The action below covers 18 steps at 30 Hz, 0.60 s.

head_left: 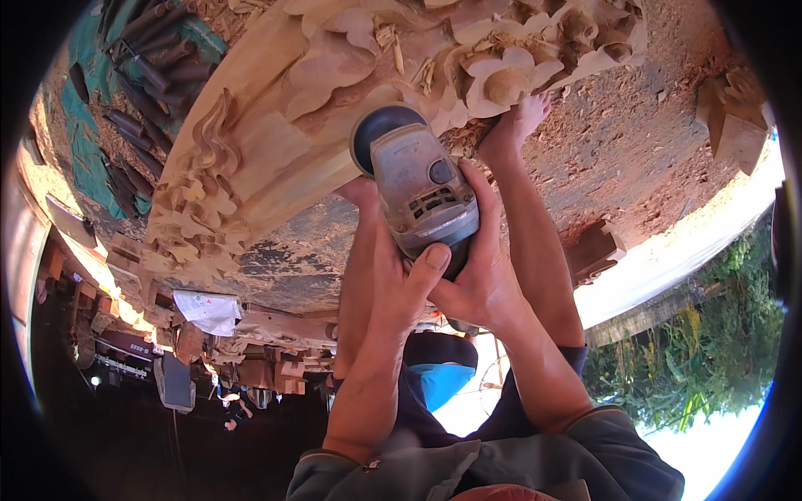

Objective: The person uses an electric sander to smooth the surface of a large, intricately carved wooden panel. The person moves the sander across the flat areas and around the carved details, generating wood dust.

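Note:
Both my hands are wrapped around the grey body of an angle grinder [422, 184] at the middle of the view. My left hand [394, 280] grips its left side, and my right hand [484, 275] grips the right side, with the thumbs meeting at the rear. The grinder's round dark head [383, 134] lies over a large pale carved wood panel [276, 154]; I cannot tell whether it touches. Raised flowers and leaves cover parts of this panel, with a big open flower [501, 79] to the right of the grinder. Loose shavings lie among the carvings.
Several dark-handled tools [142, 92] lie on a green cloth [79, 125] at the far left. My bare foot [518, 125] rests beside the panel's edge. Wood offcuts [595, 250] and a carved block [735, 117] sit on the dusty ground at the right.

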Tool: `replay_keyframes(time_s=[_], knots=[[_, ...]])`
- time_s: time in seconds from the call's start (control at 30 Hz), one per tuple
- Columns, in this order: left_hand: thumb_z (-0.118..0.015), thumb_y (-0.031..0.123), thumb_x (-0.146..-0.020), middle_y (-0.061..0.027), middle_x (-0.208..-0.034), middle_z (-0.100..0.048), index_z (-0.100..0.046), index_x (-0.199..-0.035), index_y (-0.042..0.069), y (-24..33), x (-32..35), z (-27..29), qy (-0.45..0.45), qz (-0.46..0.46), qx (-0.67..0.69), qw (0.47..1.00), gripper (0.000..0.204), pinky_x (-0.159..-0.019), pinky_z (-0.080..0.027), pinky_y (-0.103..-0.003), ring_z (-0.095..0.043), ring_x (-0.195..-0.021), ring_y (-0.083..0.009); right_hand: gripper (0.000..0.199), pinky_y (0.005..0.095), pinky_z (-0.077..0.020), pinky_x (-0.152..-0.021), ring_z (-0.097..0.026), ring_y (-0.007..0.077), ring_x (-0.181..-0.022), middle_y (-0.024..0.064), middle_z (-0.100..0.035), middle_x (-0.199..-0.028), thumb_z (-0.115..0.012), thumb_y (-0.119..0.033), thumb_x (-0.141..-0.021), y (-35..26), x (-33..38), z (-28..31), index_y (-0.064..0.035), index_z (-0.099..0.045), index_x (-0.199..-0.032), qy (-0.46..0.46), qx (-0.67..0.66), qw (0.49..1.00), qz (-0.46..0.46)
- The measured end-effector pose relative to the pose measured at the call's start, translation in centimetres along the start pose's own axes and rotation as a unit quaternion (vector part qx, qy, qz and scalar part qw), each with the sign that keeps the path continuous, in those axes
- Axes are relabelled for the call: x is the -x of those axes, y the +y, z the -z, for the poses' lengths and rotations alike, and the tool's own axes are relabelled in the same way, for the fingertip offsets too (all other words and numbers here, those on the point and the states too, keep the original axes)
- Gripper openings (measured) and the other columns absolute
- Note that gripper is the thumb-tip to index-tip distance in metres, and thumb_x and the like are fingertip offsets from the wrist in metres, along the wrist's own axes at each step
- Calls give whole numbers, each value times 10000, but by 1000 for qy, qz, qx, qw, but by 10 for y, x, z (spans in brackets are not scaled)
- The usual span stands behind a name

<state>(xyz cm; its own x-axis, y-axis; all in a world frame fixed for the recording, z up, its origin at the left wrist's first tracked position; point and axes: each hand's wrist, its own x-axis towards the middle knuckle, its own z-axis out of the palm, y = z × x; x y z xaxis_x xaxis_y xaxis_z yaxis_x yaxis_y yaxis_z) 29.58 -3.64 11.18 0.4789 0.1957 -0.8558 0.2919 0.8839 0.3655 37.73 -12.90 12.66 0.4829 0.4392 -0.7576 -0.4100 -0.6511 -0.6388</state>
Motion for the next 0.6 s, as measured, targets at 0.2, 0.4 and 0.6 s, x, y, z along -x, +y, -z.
replay_keyframes(time_s=[0.2, 0.4, 0.6], knots=[[-855, 438, -890, -178, -1471, -536, -317, -1576, -38, 8, -5, -8, 16, 43, 4, 999, 993, -1137, -489, -412, -582, -1343, -272, 1039, 523, -583, -915, -682, 527, -1151, 357, -608, -1367, -838, -226, -812, -2, -12, 10, -66, -230, -1639, 18, -34, 999, 5], [-885, 479, -844, -173, -1414, -593, -387, -1530, -62, -1, -14, -4, 7, 50, 6, 999, 1006, -1086, -537, -407, -638, -1279, -273, 997, 493, -577, -957, -658, 510, -1218, 331, -592, -1419, -842, -170, -800, -1, -17, 14, -49, -290, -1622, 49, -47, 997, 35], [-856, 449, -880, -186, -1430, -581, -374, -1539, -67, -2, -19, -1, -10, 40, -7, 999, 965, -1095, -531, -420, -629, -1294, -279, 1017, 490, -570, -975, -656, 502, -1234, 324, -588, -1426, -836, -155, -799, 1, -18, 11, -60, -259, -1631, 44, -60, 997, 13]])
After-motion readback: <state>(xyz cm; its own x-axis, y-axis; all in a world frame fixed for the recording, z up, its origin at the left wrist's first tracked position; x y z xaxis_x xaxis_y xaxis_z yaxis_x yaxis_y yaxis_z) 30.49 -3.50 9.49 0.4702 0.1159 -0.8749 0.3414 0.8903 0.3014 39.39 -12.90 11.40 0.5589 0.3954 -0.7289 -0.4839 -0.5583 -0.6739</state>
